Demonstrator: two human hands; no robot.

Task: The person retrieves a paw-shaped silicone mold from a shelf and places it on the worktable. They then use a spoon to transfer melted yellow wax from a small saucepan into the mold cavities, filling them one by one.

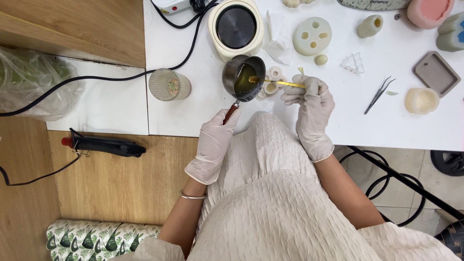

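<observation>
My left hand (216, 140), in a pale glove, grips the reddish wooden handle of a small steel melting pot (243, 77) that holds dark yellowish liquid. The pot is tilted over the white table's front part. My right hand (311, 108), also gloved, holds a thin gold stirring stick (282, 83) whose tip dips into the pot. Small round moulds (271, 87) sit under the stick, just right of the pot.
A round cream hot plate (236, 26) with a black cable stands behind the pot. A ribbed glass (169, 85) is to the left. Silicone moulds (312, 36), tweezers (379, 94), a grey tray (436, 73) and a candle (422, 100) lie right. A black heat gun (104, 145) rests on the wooden bench.
</observation>
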